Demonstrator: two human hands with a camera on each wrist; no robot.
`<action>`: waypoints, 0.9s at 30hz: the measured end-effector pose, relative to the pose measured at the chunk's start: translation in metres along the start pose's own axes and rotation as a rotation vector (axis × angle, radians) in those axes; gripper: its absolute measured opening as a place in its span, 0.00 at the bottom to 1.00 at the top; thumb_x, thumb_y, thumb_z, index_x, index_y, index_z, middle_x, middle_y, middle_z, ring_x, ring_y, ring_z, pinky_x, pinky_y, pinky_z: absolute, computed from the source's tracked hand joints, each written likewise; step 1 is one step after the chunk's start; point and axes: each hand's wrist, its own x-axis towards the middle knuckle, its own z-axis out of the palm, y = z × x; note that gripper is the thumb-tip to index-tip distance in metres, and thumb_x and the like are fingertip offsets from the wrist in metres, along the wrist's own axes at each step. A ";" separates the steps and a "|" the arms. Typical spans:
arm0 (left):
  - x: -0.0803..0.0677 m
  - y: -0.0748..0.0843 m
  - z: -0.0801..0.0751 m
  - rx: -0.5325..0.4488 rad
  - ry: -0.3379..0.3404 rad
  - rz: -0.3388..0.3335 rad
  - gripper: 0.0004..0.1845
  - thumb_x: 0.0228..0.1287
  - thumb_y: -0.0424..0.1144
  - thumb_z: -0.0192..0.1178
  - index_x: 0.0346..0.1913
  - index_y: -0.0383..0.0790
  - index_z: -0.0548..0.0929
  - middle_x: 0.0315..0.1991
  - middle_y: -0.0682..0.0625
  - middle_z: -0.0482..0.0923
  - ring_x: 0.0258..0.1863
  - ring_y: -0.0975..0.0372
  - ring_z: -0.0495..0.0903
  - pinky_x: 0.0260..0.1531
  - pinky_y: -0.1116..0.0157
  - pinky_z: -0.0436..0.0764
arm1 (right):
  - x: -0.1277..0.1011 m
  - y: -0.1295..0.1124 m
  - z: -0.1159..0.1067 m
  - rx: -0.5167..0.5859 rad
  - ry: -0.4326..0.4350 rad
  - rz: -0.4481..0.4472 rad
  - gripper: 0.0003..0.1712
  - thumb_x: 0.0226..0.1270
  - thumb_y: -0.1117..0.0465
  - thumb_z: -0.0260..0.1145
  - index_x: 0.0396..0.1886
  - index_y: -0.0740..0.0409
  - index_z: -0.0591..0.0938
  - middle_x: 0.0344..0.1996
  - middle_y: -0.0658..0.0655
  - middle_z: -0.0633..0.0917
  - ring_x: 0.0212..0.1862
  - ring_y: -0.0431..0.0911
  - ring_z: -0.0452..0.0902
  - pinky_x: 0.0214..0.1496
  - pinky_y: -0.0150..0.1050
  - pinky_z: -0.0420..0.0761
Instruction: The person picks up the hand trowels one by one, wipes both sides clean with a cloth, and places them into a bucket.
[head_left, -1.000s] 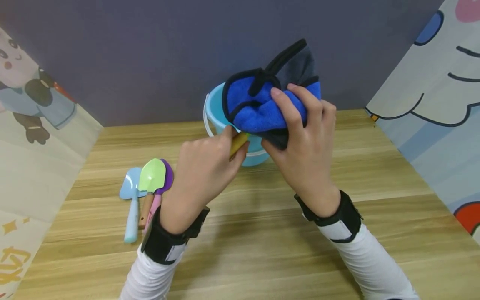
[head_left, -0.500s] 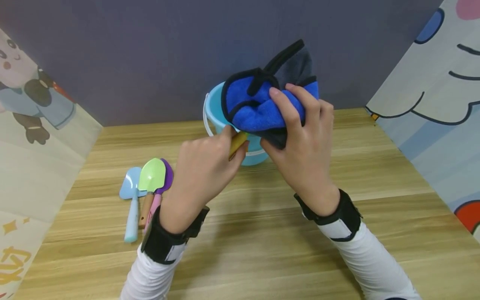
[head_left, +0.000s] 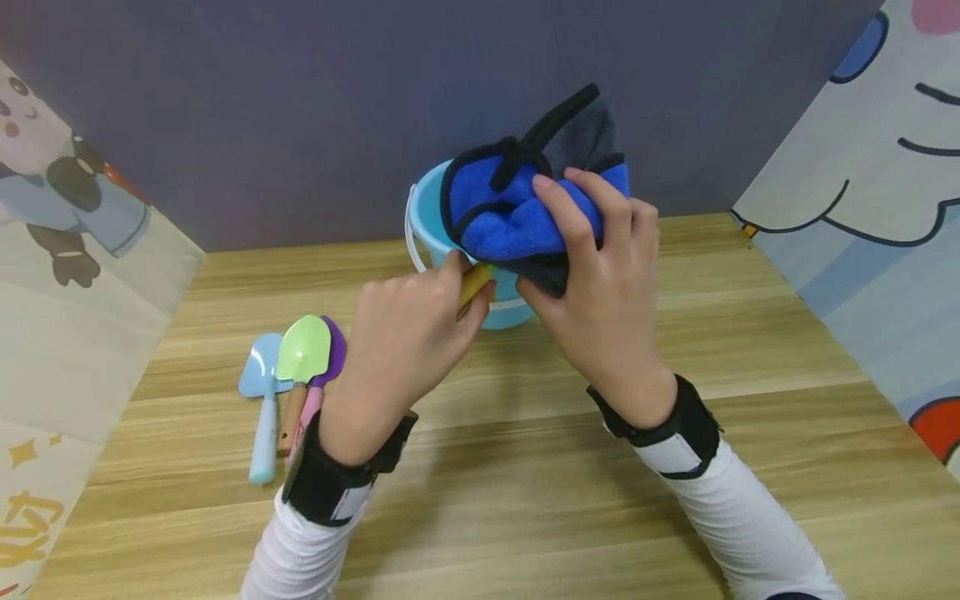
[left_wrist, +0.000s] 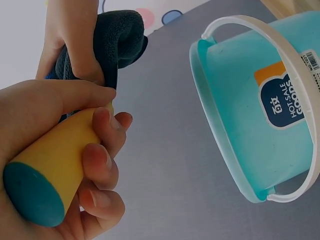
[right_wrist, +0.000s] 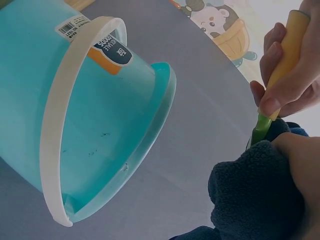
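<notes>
My left hand (head_left: pixel 405 342) grips the yellow handle (left_wrist: pixel 60 145) of a tool, its fingers curled round it. The handle ends in a teal cap, and a green neck (right_wrist: pixel 260 129) shows at the other end. The tool's head is hidden inside a folded blue and dark grey cloth (head_left: pixel 517 221) with black edging. My right hand (head_left: pixel 611 287) holds this cloth bunched around the head, fingers on top and thumb below. Both hands are in front of and above a light blue bucket (head_left: pixel 430 208) with a white handle.
Toy shovels lie together on the wooden table (head_left: pixel 540 500) at the left: a light blue one (head_left: pixel 262 433), a green one (head_left: pixel 303 350) with a brown handle and a purple one (head_left: pixel 337 346) with a pink handle. A dark wall (head_left: pixel 300 125) stands behind the bucket.
My right hand and the cloth have shifted slightly to the left. The left hand keeps its grip on the tool and has barely moved.
</notes>
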 end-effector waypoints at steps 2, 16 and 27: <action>0.000 0.000 -0.001 0.001 0.000 0.001 0.18 0.71 0.46 0.62 0.27 0.39 0.74 0.13 0.54 0.58 0.09 0.62 0.59 0.13 0.65 0.53 | 0.000 0.000 0.000 0.002 -0.003 0.001 0.37 0.61 0.59 0.72 0.70 0.45 0.69 0.67 0.63 0.73 0.57 0.66 0.67 0.58 0.60 0.69; -0.001 0.001 -0.001 0.000 -0.013 0.001 0.17 0.71 0.46 0.63 0.28 0.39 0.74 0.13 0.54 0.59 0.09 0.62 0.59 0.13 0.66 0.52 | 0.000 0.000 0.000 0.008 -0.019 -0.005 0.39 0.59 0.59 0.73 0.70 0.46 0.69 0.67 0.64 0.73 0.57 0.66 0.66 0.58 0.60 0.68; -0.001 0.002 -0.001 0.032 -0.020 0.005 0.18 0.71 0.47 0.63 0.28 0.38 0.75 0.13 0.54 0.58 0.09 0.61 0.59 0.13 0.65 0.53 | -0.001 0.002 0.001 -0.005 -0.052 0.001 0.39 0.61 0.57 0.74 0.71 0.45 0.67 0.67 0.65 0.72 0.57 0.66 0.66 0.58 0.60 0.69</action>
